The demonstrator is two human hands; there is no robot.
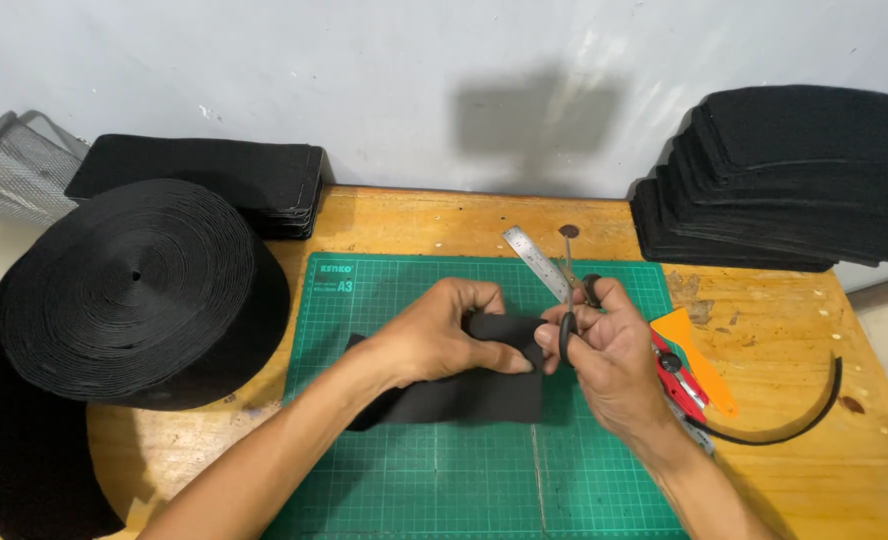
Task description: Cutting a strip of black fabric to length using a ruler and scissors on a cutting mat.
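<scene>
We see a black fabric strip [464, 395] lying across the middle of the green cutting mat [444, 480], its upper end lifted and pinched in the closed left hand [444, 335]. The right hand [604, 350] grips black-handled scissors [567, 315] touching that end. A steel ruler [534, 260] lies by the mat's far edge, an orange scraper [699, 355] near the table's [834, 460] right edge, and a big black webbing roll [134, 285] sits at the left edge.

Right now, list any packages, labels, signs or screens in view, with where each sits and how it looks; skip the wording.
Printed marking: pale lettering at the far left corner of the green cutting mat, beside the black webbing roll.
Steel ruler: graduated silver strip lying diagonally on the mat's far edge.
No packages, signs or screens.
</scene>
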